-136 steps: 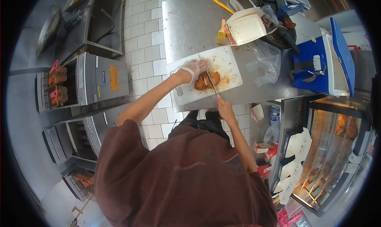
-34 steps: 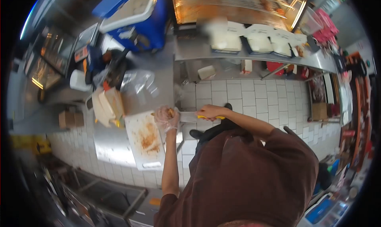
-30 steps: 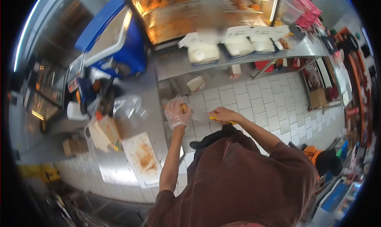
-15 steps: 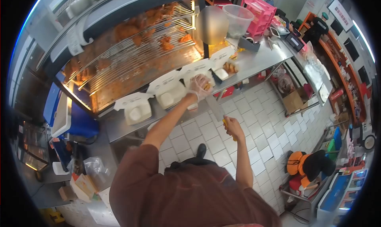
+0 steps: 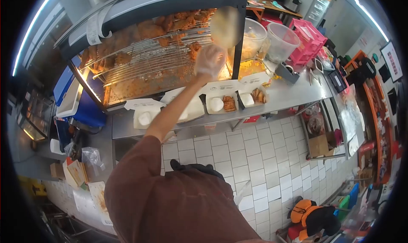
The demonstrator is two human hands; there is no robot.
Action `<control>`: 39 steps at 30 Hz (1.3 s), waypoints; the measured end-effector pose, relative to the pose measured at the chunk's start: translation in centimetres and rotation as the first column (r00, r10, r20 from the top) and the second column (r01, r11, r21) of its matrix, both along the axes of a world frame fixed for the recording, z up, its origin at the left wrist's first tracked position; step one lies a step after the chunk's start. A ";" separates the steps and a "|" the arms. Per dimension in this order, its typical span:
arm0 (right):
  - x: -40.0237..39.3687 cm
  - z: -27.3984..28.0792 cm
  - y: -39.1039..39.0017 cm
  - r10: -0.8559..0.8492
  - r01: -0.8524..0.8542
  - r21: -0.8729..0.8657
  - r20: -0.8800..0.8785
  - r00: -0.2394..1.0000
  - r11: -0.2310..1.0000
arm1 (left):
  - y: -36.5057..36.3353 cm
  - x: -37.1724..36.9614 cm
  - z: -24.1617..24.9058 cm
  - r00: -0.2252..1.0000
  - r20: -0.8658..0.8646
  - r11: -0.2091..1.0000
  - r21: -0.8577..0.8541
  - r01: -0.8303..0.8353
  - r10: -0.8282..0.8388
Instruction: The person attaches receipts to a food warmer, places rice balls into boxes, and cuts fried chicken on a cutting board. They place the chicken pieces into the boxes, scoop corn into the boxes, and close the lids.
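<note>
My left hand (image 5: 210, 62), in a clear plastic glove, reaches into the lit display warmer, close to a piece of fried chicken (image 5: 194, 50) on the wire rack (image 5: 140, 56). Motion blur hides its fingers. Below my arm, open paper boxes line the counter, each with a white mound of what looks like rice (image 5: 216, 104). Sliced fried chicken (image 5: 229, 103) lies in the third box, and chicken pieces (image 5: 258, 96) are in the rightmost box (image 5: 250, 105). My right hand is out of sight; a pale knife blade (image 5: 242, 191) shows beside my shirt.
Clear tubs (image 5: 282, 41) and a pink plastic rack (image 5: 307, 41) stand right of the warmer on the steel counter (image 5: 293, 90). At the left is a blue cooler box (image 5: 87, 105). An orange and black bag-like item (image 5: 314, 217) sits at lower right above the tiled floor.
My left hand has moved up from the third box into the warmer, leaving sliced chicken in that box. My right hand, with the knife, has dropped back out of view.
</note>
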State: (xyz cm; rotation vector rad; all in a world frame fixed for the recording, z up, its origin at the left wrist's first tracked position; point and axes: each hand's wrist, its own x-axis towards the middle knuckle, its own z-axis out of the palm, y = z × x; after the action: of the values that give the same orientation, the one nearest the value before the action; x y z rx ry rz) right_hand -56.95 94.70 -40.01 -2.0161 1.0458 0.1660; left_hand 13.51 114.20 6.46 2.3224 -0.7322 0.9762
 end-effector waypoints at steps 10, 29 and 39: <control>4.1 0.7 -2.0 0.018 -0.019 0.004 0.134 0.991 1.000 | 2.9 14.9 12.5 0.852 -0.250 0.703 0.688 -0.179 0.461; 17.0 1.4 -0.8 0.181 -0.200 0.031 0.311 0.933 0.979 | 8.7 -9.6 -1.8 0.937 -0.236 0.908 -0.272 -0.319 0.259; 28.1 5.2 -4.8 0.937 -0.945 0.014 0.126 0.325 0.326 | 38.9 -53.0 -19.6 0.085 -0.666 -0.023 -0.151 -0.988 0.741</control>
State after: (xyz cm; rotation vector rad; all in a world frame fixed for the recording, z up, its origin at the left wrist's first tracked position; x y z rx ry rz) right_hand -28.81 89.91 -34.76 -2.2734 -0.3853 0.7130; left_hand -39.45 153.09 -13.14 2.0102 1.4491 0.8596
